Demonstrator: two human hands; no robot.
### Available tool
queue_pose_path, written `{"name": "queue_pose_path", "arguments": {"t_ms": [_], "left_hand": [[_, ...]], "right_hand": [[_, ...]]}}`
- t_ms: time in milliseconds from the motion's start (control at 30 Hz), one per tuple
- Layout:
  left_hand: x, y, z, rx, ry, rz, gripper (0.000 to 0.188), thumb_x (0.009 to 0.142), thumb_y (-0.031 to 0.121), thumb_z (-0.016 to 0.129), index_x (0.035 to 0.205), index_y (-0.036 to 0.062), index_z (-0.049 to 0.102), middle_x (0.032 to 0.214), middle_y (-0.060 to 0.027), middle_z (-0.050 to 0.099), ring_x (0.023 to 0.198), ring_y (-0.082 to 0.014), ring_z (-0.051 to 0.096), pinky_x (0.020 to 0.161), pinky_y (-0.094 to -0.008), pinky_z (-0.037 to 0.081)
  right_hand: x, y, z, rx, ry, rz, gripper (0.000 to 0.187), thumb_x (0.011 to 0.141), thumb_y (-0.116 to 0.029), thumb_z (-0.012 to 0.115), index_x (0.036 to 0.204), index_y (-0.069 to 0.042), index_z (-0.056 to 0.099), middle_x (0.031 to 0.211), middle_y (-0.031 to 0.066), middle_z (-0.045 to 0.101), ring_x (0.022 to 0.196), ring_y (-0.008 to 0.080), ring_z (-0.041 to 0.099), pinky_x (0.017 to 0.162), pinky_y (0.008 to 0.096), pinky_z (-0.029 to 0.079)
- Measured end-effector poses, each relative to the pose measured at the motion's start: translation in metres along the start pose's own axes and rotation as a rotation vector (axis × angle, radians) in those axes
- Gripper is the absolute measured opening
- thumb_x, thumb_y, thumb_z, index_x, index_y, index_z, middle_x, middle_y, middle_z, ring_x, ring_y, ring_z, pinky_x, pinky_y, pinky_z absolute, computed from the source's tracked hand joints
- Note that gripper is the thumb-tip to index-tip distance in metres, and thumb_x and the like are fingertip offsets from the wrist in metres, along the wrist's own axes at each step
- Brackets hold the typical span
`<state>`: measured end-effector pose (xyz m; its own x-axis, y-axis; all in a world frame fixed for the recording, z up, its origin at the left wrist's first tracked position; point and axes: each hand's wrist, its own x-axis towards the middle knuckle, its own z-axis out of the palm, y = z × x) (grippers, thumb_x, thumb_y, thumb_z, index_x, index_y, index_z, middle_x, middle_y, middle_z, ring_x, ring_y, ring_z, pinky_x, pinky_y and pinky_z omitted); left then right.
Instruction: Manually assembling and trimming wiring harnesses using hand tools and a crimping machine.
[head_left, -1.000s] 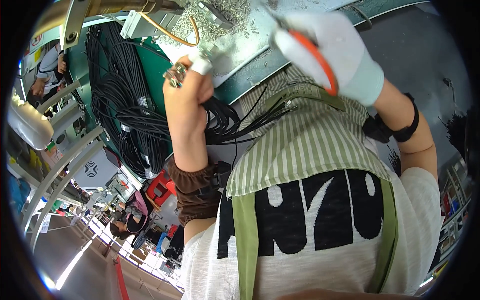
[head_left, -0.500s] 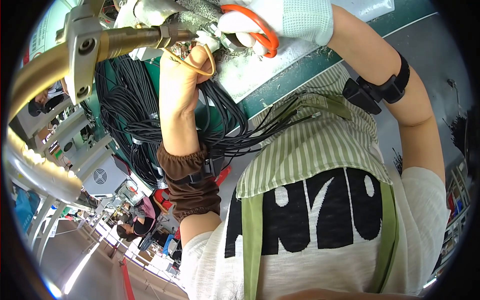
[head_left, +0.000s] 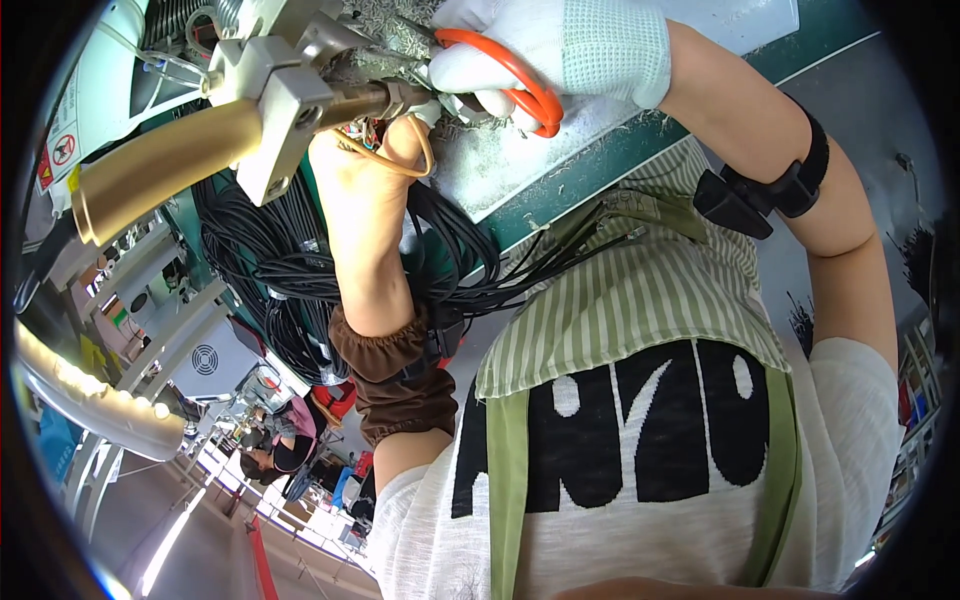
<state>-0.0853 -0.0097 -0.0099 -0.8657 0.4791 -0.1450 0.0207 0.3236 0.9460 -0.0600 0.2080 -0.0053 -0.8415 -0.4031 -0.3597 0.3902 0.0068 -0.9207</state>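
Note:
My right hand (head_left: 560, 60), in a white knitted glove, is closed around orange-handled scissors (head_left: 515, 75). Their big handle loops stick out below the fingers, while the blades are mostly hidden. Just left of it, my left hand (head_left: 365, 160) has its fingers drawn together by a bundle of small coloured wires (head_left: 365, 130); what they pinch is hidden behind a metal fitting. A tan loop (head_left: 425, 165) hangs by the left thumb. Both hands meet above a pale worktop sheet (head_left: 480, 165) strewn with short cut bits (head_left: 395, 30).
A brass-coloured arm with a metal clamp (head_left: 275, 120) crosses close over the left hand. Thick bundles of black cable (head_left: 270, 250) lie along the green table edge (head_left: 530, 220). A lit ring lamp (head_left: 100, 400) stands at left. Farther off sits another person (head_left: 285, 440).
The brass arm and clamp now sit farther right and lower in the picture, covering more near the left hand. My left wrist has shifted slightly right; both hands stay together.

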Motion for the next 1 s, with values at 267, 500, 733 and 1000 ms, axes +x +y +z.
{"name": "queue_pose_path", "arguments": {"t_ms": [267,500,733,1000], "left_hand": [[0.002,-0.001,-0.001,-0.044,-0.045,-0.038,0.029,0.082,0.028,0.074,0.078,0.0030,0.060,0.065,0.0039,0.054,0.057,-0.0055,0.048,0.052,-0.0209,0.037],[-0.002,-0.015,0.009,-0.451,-0.051,-0.122,0.020,0.091,0.021,0.062,0.086,0.0023,0.056,0.073,-0.0033,0.055,0.063,-0.0104,0.051,0.050,-0.0217,0.038],[-0.064,-0.011,-0.002,-0.673,0.212,-0.155,0.017,0.097,0.016,0.047,0.107,0.0019,0.051,0.093,-0.0086,0.059,0.072,-0.0145,0.055,0.052,-0.0207,0.041],[-0.074,0.020,0.047,-0.480,0.108,-0.141,0.024,0.099,0.018,0.044,0.114,0.0008,0.049,0.103,-0.0113,0.060,0.076,-0.0146,0.057,0.055,-0.0223,0.046]], "right_hand": [[-0.001,0.007,0.004,0.106,0.009,-0.016,0.025,0.084,-0.020,0.062,0.072,0.002,0.063,0.054,0.0082,0.057,0.042,0.0148,0.055,0.037,0.0286,0.041],[0.007,0.040,-0.003,-0.162,0.181,-0.486,0.024,0.086,-0.022,0.063,0.077,-0.001,0.057,0.057,0.0089,0.057,0.046,0.0155,0.058,0.040,0.0284,0.043],[-0.098,0.058,0.002,-0.830,0.491,-0.233,0.019,0.085,-0.023,0.059,0.082,-0.004,0.058,0.058,0.0103,0.053,0.050,0.0235,0.055,0.049,0.0345,0.044],[-0.068,0.040,0.070,-0.690,0.356,-0.514,0.023,0.083,-0.027,0.065,0.087,-0.004,0.061,0.064,0.0130,0.057,0.056,0.0277,0.058,0.053,0.0338,0.046]]}}
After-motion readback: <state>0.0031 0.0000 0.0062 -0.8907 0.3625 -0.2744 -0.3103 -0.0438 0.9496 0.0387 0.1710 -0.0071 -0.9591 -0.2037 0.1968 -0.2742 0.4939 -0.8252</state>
